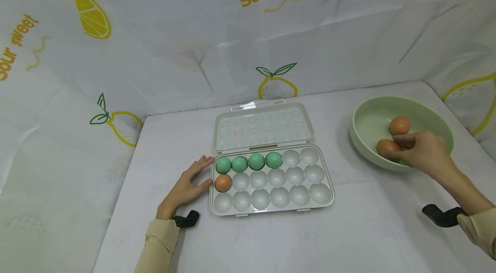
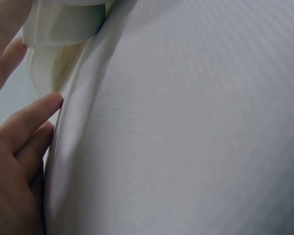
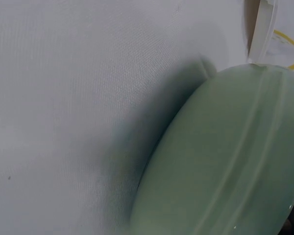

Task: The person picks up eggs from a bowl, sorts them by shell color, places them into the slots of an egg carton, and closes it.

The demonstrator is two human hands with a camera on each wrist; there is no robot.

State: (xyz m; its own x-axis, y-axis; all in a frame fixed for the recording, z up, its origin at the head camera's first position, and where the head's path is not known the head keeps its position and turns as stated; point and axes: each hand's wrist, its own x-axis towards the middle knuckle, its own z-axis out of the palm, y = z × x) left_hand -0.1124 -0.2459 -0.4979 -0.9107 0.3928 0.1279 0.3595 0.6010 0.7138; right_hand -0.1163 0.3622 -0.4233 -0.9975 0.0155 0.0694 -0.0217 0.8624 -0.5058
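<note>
Head view shows the right hand (image 1: pixel 426 152) with its grip pinching a brown egg (image 1: pixel 386 150) in the green bowl (image 1: pixel 356 137), near a second egg (image 1: pixel 400 125), while the left hand (image 1: pixel 186 187), fingers spread, touches the egg tray (image 1: pixel 280 197), maybe to keep it still, with the lid (image 1: pixel 267 129) folded back, out of the way.

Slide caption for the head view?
Right hand pinches a brown egg in the green bowl; left hand beside the open egg tray.

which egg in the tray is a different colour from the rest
The brown egg, at the left end of the tray's middle row; the four green eggs sit in the back row.
</note>
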